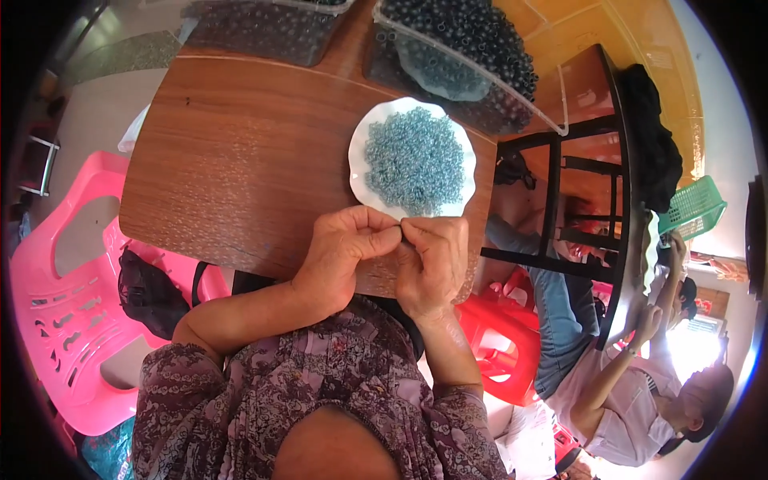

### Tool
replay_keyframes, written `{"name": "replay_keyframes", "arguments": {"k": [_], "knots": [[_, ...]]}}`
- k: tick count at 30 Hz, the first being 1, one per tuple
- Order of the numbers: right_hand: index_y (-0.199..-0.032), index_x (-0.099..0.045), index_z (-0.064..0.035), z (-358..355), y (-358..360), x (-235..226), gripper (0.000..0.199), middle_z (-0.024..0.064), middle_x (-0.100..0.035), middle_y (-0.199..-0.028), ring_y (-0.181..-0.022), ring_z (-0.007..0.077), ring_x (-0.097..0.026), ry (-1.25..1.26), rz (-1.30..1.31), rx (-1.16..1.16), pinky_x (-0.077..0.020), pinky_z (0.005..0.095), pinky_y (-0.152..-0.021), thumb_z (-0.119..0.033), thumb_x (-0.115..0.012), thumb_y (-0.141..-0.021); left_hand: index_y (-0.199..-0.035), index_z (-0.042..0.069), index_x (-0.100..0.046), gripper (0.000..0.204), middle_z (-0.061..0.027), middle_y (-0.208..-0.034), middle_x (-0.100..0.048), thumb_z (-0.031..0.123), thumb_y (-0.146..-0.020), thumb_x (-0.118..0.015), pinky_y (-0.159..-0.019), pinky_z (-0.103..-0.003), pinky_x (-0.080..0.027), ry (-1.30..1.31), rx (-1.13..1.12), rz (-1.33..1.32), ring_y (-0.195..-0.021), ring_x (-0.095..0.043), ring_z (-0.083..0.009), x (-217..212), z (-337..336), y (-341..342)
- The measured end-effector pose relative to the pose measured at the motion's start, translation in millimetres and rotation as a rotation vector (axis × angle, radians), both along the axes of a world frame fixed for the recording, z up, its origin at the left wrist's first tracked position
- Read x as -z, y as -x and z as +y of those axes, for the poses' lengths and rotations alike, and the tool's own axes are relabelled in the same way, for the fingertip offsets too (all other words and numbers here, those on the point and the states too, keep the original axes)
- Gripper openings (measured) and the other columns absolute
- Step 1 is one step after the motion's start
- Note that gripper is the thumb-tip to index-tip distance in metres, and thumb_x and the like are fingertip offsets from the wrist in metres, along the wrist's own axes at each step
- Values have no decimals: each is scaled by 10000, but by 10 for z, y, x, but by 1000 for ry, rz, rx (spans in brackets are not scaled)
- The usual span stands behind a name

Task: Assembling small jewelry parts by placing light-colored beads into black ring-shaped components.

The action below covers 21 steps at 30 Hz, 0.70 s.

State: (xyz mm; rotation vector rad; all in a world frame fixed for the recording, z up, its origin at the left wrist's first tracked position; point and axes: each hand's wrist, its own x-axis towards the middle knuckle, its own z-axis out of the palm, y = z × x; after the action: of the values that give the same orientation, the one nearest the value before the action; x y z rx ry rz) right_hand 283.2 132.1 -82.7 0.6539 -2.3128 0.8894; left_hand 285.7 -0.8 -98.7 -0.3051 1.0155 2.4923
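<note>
My left hand [344, 252] and my right hand [434, 260] meet just over the near rim of a white scalloped plate [358, 172]. Thumb and forefinger of each are pinched together, the tips almost touching. A tiny dark piece seems to show between them, too small and covered to name. On the plate lies a heap of small, clear blue-grey pieces [418, 160], perhaps little rings or coils. The plate rests on the right side of a brown wooden table [232, 160].
At the table's far edge stand two clear bins, one [264, 36] at left and one [456, 68] at right with many small black rings. A pink plastic chair [72, 320] is at left, a red stool [500, 348] at right. Another person [632, 392] sits at a neighbouring table, right.
</note>
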Motion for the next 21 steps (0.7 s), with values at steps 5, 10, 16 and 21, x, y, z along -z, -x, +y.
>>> {"name": "replay_keyframes", "arguments": {"k": [5, 10, 16, 21], "knots": [[-985, -597, 21, -151, -133, -1, 309, 144, -601, -976, -838, 301, -554, -17, 24, 54, -469, 362, -715, 70, -628, -682, -949, -8, -604, 131, -26, -889, -635, 105, -888, -578, -729, -206, -454, 105, 2, 91, -805, -569, -73, -16, -85, -109], [-1086, -561, 75, -102, -254, -161, 397, 178, -615, -1005, -853, 315, -559, -92, 34, 62, -465, 357, -737, 22, -645, -702, -995, -2, -570, 146, -47, -927, -620, 99, -888, -573, -806, -234, -467, 107, -84, 281, -868, -591, -107, -289, -286, 9], [-1151, -509, 78, 236, -542, -141, 395, 172, -579, -918, -820, 243, -579, 118, -112, 92, -487, 314, -725, 127, -584, -766, -1011, 12, -584, 194, -104, -979, -632, 100, -841, -618, -780, -263, -448, 740, -378, 897, -826, -579, -149, -701, -982, 1087], [-1106, -546, 78, 480, -783, -17, 324, 164, -601, -854, -764, 227, -577, 105, -138, 127, -491, 301, -701, 117, -589, -787, -718, 27, -612, 32, -26, -619, -588, 46, -718, -639, -555, -266, -431, 1151, -670, 721, -590, -548, -152, -799, -1579, 2218]]}}
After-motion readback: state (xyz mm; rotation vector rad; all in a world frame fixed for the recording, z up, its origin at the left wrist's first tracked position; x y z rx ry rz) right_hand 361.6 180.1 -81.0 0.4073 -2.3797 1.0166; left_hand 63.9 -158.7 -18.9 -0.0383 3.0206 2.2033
